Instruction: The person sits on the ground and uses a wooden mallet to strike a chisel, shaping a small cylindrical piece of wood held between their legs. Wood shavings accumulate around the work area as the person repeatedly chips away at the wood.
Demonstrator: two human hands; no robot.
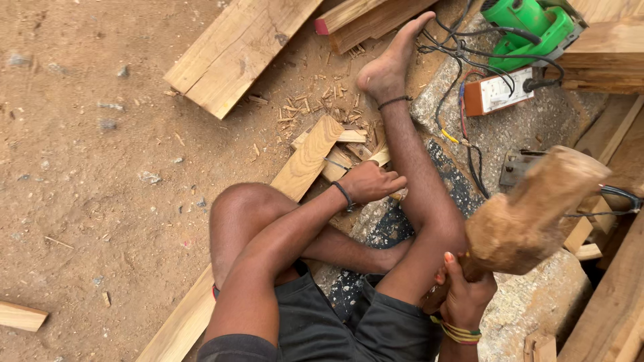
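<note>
Mid-frame, the left hand (367, 182) is closed around what looks like a chisel, steadying it on the plank (305, 161), while the right hand (463, 295), lower right, grips the raised mallet (530, 214), cocked above.

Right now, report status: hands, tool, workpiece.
Left hand gripping chisel against plank. Right hand holding wooden mallet, raised. Wood chips around; own leg beside chisel.

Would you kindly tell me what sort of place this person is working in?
Likely an open-air carpentry yard: planks and wood chips lie on bare dirt, a green power tool sits nearby, and the right hand grips a wooden mallet.
</note>
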